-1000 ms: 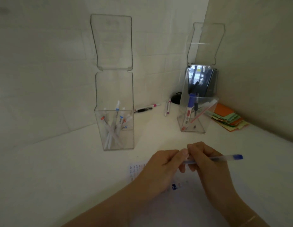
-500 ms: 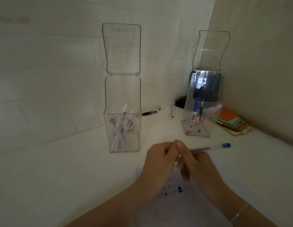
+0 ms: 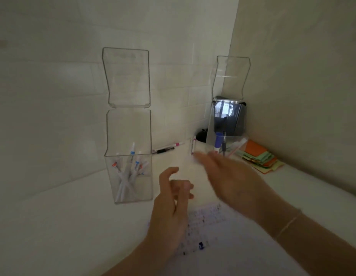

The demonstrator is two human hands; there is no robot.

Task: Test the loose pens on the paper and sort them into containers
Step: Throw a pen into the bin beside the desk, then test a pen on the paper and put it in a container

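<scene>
White table (image 3: 53, 226) fills lower view, set into room corner. Left wall (image 3: 53, 96) pale, marked with faint tile-like joint lines; small dim smudge near its left edge. Right wall (image 3: 302, 76) plain beige, smooth, meets left wall at vertical corner seam. Light dim, soft, no hard shadows. Dark shiny box (image 3: 230, 118) in corner reflects bright window-like patches. Paper stack (image 3: 258, 156), orange, green, yellow, lies on table just beside right wall.

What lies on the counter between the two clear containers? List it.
In the head view, between the left container and the right container: a black-and-pink pen and a white pen, both loose.
</scene>
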